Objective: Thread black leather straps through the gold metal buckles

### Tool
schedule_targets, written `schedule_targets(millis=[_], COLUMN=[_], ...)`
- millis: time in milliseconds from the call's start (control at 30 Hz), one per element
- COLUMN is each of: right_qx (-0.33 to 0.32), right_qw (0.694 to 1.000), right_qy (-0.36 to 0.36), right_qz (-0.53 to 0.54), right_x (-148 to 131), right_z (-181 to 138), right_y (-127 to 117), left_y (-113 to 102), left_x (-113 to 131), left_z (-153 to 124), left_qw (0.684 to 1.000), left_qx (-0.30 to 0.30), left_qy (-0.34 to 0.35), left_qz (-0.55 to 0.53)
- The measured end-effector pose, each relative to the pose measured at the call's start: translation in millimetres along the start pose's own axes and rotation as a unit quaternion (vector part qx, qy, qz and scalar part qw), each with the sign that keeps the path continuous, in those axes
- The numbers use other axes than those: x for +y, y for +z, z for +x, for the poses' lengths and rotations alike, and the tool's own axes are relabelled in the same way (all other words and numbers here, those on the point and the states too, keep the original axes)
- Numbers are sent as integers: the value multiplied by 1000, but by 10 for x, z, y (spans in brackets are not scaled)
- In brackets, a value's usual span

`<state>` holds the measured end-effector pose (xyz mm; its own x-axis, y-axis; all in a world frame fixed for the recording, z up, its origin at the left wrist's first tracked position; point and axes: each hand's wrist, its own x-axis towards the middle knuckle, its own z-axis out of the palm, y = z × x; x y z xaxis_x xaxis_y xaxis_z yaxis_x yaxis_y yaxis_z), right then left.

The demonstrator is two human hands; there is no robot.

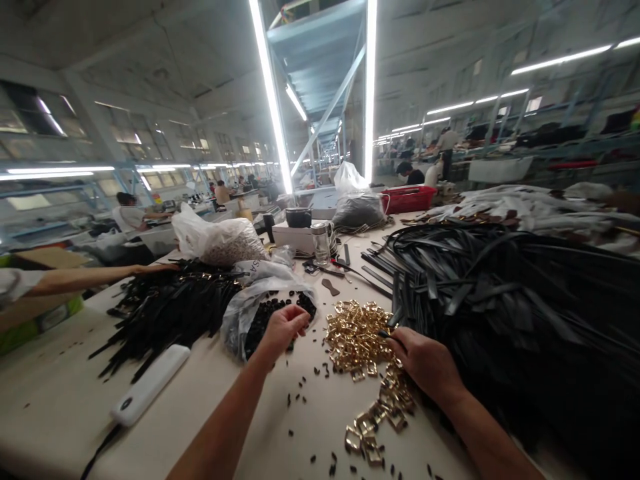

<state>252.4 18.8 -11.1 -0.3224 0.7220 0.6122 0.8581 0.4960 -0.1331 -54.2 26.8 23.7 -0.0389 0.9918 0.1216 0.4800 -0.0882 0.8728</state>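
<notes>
My left hand (281, 331) hovers over a clear plastic bag (250, 300) that spills small black pieces, its fingers curled and pinched together at the edge of that pile. My right hand (425, 360) rests at the right edge of a heap of gold metal buckles (356, 333), fingers closed around the end of a black strap from the big pile of black straps (500, 300). More gold buckles (373, 427) trail toward me along the table. Small black bits (300, 398) are scattered between my arms.
A white power bank (150, 383) with a cable lies at the left. Another person's arm (95, 277) reaches to a second black strap pile (165, 307). Further back stand a white bag of pieces (220, 240), a glass jar (321, 241), a white box (295, 235) and a red basket (410, 198).
</notes>
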Motion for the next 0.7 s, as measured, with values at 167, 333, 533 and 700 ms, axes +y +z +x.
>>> schedule_targets(millis=[167,333,533,700], right_qx=[2,-21,-27,-15], right_qw=[1000,997,996,998], right_qy=[6,59,81,50], right_qz=[28,37,41,45], right_x=[10,-5,-60,-175], right_z=[-7,-31,-24,-29], right_y=[-7,38,22,14], left_y=[-372,-366,-244,343], left_x=[-82,-247,-165,216], left_z=[212,270,309,-80], left_qw=[975,963,994,964], left_qx=[-20,-46,23,-63], left_qy=[55,83,44,-48], left_qz=[215,252,101,-252])
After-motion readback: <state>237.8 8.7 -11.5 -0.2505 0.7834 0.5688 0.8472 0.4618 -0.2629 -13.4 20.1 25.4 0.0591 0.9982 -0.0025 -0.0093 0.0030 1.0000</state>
